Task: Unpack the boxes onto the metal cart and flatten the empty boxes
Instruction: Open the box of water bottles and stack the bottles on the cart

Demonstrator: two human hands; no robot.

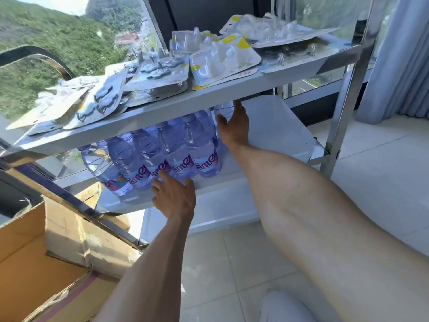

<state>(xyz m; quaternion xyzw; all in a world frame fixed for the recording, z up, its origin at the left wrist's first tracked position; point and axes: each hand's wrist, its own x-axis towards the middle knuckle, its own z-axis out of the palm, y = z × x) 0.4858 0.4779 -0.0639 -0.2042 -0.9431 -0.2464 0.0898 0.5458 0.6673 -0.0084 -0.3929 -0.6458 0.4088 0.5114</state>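
Note:
A metal cart (pixel 232 89) stands before a window. Its top shelf carries several blister packs (pixel 222 59) of hooks. On the middle shelf (pixel 274 126) stand several clear purple-tinted water bottles (pixel 185 145) in a tight group. My left hand (pixel 174 196) lies at the front of the group, straight fingers touching the bottles' labels. My right hand (pixel 234 126) reaches under the top shelf, fingers straight against the right side of the group. An open cardboard box (pixel 34 263) sits at the lower left, its inside mostly out of view.
The cart's tubular handle (pixel 46 56) arches at the left. A lower shelf (pixel 220 210) shows beneath the bottles. A pale curtain (pixel 399 66) hangs at the right. Light floor tiles (pixel 383 182) spread to the right and front. My knee (pixel 287 307) is at the bottom edge.

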